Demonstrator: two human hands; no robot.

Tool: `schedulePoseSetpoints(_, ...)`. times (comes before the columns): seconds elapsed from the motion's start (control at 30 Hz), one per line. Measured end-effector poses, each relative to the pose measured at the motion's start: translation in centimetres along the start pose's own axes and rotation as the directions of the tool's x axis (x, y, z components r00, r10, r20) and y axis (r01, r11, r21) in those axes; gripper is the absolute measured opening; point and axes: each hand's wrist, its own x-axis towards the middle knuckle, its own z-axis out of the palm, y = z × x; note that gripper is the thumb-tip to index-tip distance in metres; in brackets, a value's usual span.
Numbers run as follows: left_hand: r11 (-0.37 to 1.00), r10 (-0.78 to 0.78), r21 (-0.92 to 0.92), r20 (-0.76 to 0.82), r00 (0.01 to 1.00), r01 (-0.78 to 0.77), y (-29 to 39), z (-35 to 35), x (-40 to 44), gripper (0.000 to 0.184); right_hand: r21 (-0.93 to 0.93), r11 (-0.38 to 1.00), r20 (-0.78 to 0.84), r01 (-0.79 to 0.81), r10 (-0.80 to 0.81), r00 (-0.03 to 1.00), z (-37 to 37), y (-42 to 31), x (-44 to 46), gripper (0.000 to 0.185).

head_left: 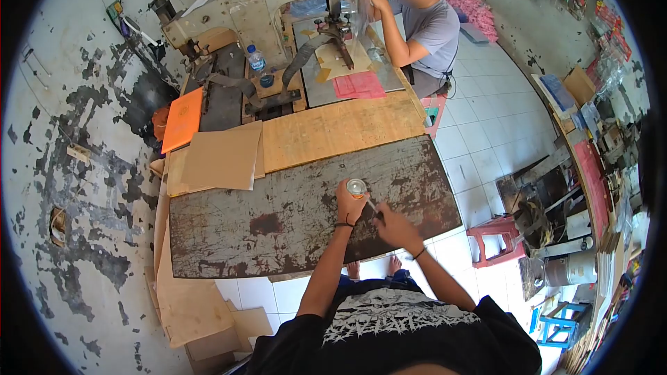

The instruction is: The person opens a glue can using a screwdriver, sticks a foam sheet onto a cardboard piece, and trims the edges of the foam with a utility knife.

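Black shirt [396, 316] cloth was seen nearest the camera, by the near edge of the desk [222, 236]. Right of the desk's middle, 1 small round container [356, 187] was held by the left hand [349, 205], its fingers curled around the side. A thin tool [373, 206] was gripped in the closed right hand [396, 228], its tip angled to the container; contact could not be told. Wide scratched surface was spread toward the left edge, and a narrower stretch toward the right. The far edge was bordered by a wooden board [333, 132] and overlapped by cardboard [219, 160]. Beyond, 1 person [427, 35] was seated beside a machine [246, 21].
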Motion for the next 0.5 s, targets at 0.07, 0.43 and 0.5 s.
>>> schedulePoseSetpoints(0.07,0.999,-0.004,0.035,-0.028,1.000,0.005,0.5,0.0,-0.7,0.076,-0.028,0.998,-0.135,-0.061,0.056,0.989,4.9,2.1,-1.3,0.029)
schedulePoseSetpoints(0.43,0.995,0.035,0.096,-0.025,0.999,-0.033,2.3,-0.7,-0.7,0.069,-0.110,0.993,0.130,0.046,-0.032,0.991,-2.1,4.5,2.8,0.032)
schedulePoseSetpoints(0.5,0.995,0.035,0.095,-0.021,0.999,-0.033,1.8,-0.5,-0.2,0.069,-0.040,0.993,0.092,-0.115,0.118,0.989,0.0,3.8,0.3,0.033)
